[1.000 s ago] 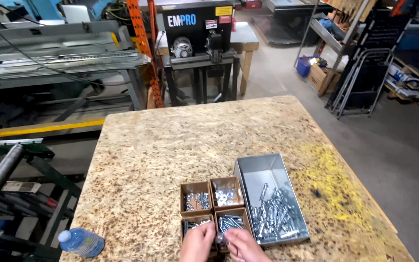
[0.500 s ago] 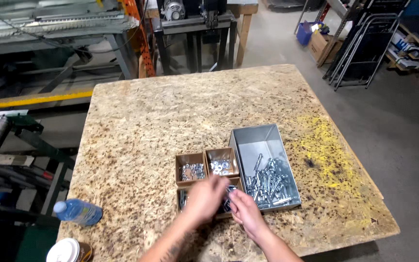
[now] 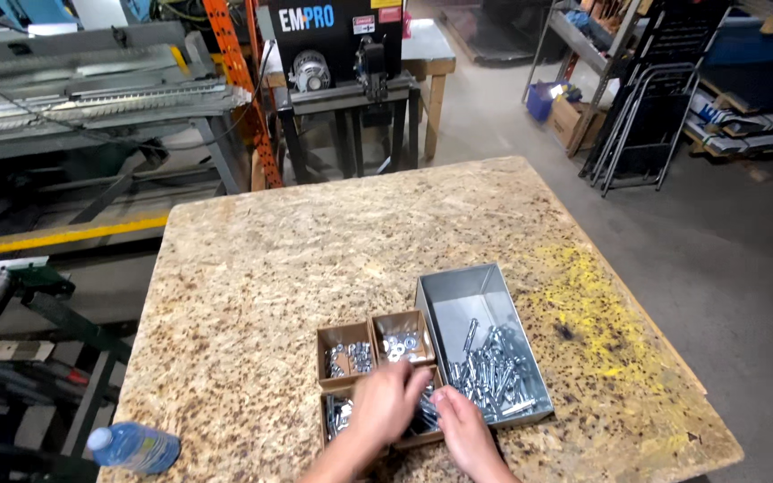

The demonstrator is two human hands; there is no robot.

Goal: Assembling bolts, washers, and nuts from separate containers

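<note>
While both hands work low at the near edge of the view, the left hand (image 3: 388, 402) lies palm down with fingers loosely curled over the front pair of small brown cardboard boxes (image 3: 342, 416), and whether it has anything pinched under it cannot be told, since its back hides the fingertips. The right hand (image 3: 460, 427) sits just beside it, fingers bent toward the gap between the front boxes and the tray, touching or nearly touching the loose hardware there; its grasp is also hidden, so I cannot tell if it holds a piece. Just beyond the hands stand the two rear small brown cardboard boxes, the left rear box (image 3: 347, 355) holding a shallow heap of small silver nuts or similar pieces and the right rear box (image 3: 402, 338) holding a few washers. Touching these boxes on the right is the open rectangular grey sheet-metal tray (image 3: 458, 295), whose near half carries a sizeable pile of zinc-plated bolts and screws (image 3: 494, 371) while its far half is bare. Judged from this, the sorting looks only partly done: each little box has some contents, yet most of the hardware remains in the tray. All of this rests on the speckled chipboard table top (image 3: 315, 241), with a clear plastic water bottle with a blue label (image 3: 134, 446) at the near left corner, and a black workshop machine on a stand (image 3: 337, 54) well beyond the far edge.
</note>
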